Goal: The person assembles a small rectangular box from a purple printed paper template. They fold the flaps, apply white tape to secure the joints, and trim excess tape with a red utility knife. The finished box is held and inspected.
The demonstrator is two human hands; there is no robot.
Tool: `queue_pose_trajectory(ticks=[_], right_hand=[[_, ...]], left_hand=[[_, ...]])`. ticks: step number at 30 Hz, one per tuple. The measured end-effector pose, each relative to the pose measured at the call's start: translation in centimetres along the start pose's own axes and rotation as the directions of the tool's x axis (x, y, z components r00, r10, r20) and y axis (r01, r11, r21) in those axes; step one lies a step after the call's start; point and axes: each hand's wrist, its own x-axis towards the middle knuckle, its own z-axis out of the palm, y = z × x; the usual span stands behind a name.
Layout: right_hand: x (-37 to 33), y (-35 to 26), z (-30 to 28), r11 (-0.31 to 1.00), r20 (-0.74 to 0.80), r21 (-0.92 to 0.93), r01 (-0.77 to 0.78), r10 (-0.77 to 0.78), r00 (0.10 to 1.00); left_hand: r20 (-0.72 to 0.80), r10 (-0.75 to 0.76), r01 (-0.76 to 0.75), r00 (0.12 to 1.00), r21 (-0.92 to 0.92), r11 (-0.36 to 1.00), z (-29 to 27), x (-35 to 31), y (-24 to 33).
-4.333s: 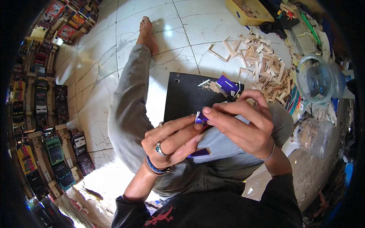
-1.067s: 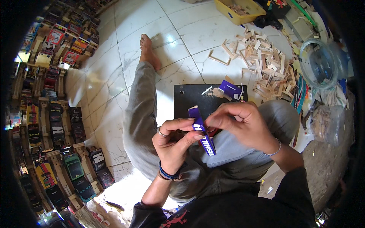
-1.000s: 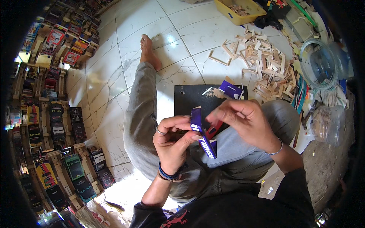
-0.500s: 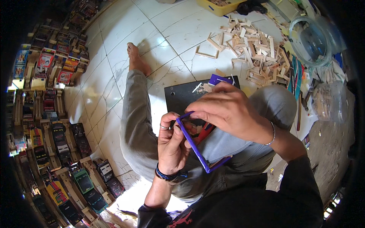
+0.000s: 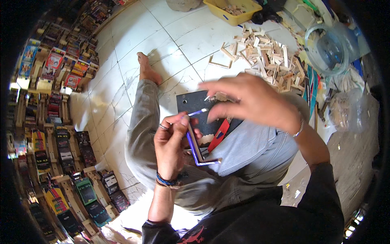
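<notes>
My left hand (image 5: 172,136) pinches a three-sided wooden frame (image 5: 192,142) by its upper corner, thumb on one side and fingers behind. Purple covering wraps the outside of the frame; bare wood shows along its inner face. My right hand (image 5: 254,103) hovers to the right, apart from the frame, smeared by motion, with thumb and fingers spread and nothing visible between them. Below both hands lies a black board (image 5: 189,103) with pale flakes on it. A flat red object (image 5: 219,136) rests at the board's near edge; its kind is unclear.
Loose wooden sticks and corner pieces (image 5: 280,61) are heaped on the tiles at upper right. Beyond them stand a yellow basin (image 5: 243,18) and a clear round tub (image 5: 327,49). Many toy trucks (image 5: 63,148) line the left side. My outstretched leg (image 5: 142,118) crosses the floor.
My right hand has let go of the frame's upper end and moved up and right, opening. My left hand has shifted slightly left and turned the frame, so its inner wood shows more.
</notes>
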Motion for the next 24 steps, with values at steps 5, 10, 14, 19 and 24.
queue_pose_trajectory(ticks=[5,10,14,19,24], right_hand=[[0.8,6.0,-6.0,0.977,0.093,-0.205,-0.061,0.081,0.992],[0.8,12.9,-5.3,0.949,0.488,-0.135,-0.285,0.314,0.815],[0.0,15.6,-1.7,0.949,0.551,-0.042,-0.312,0.282,0.786],[0.4,15.1,0.1,0.953,0.637,-0.198,-0.23,0.304,0.708],[1.6,14.4,1.6,0.972,0.637,-0.235,0.004,0.151,0.756]], left_hand=[[-0.062,0.082,-0.083,0.995,-0.005,0.997,-2.4,0.5,0.1],[-0.011,-0.052,0.052,0.999,-0.006,0.999,-2.8,1.1,-2.7],[0.087,-0.023,0.014,0.996,0.095,0.995,-1.8,1.4,-4.5],[0.173,-0.136,0.096,0.975,0.222,0.97,-0.7,3.7,-4.7],[0.12,-0.283,0.269,0.952,0.119,0.956,0.9,6.6,-5.9]])
